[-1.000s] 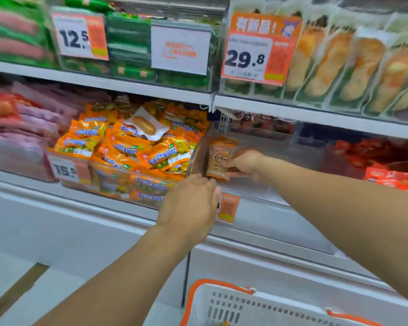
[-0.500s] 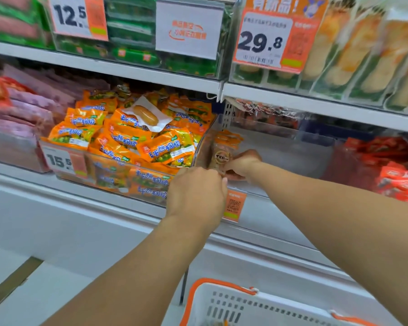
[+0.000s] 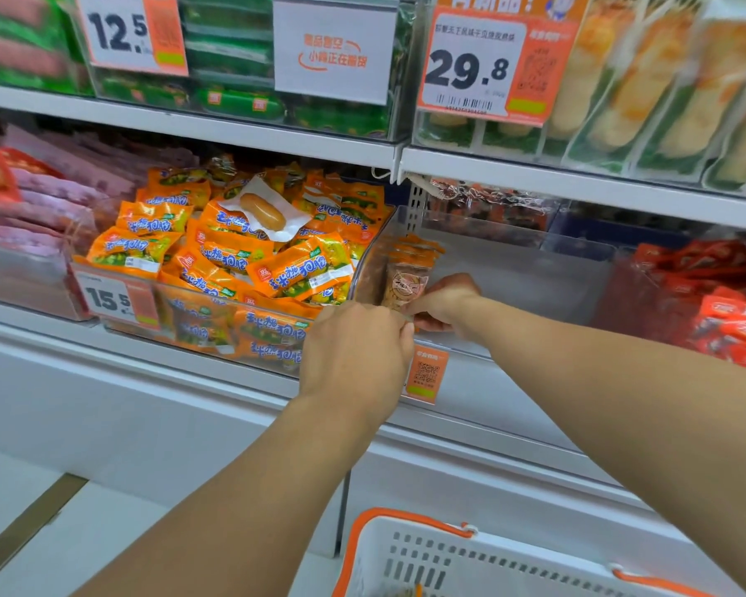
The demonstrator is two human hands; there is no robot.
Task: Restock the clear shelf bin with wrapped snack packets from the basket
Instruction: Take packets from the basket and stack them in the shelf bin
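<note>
A clear shelf bin [image 3: 513,273] sits on the middle shelf, mostly bare inside. A few brown wrapped snack packets [image 3: 405,282] with orange tops stand upright against its left wall. My right hand [image 3: 442,301] reaches into the bin and pinches the lower edge of the front packet. My left hand [image 3: 356,351] is at the bin's front left corner, fingers curled at the same packet's bottom edge. The white basket [image 3: 448,558] with orange handles stands below at the bottom of the view; its contents are barely visible.
A bin of orange sausage packets [image 3: 242,260] with a 15.5 tag lies left of the clear bin. Red packets [image 3: 724,303] fill the bin to the right. The shelf above [image 3: 578,187] holds green and yellow packs behind price tags. A white cabinet front runs below.
My left hand has risen to the bin's front corner and met my right hand at the packet. The packet now stands upright against the bin's left wall.
</note>
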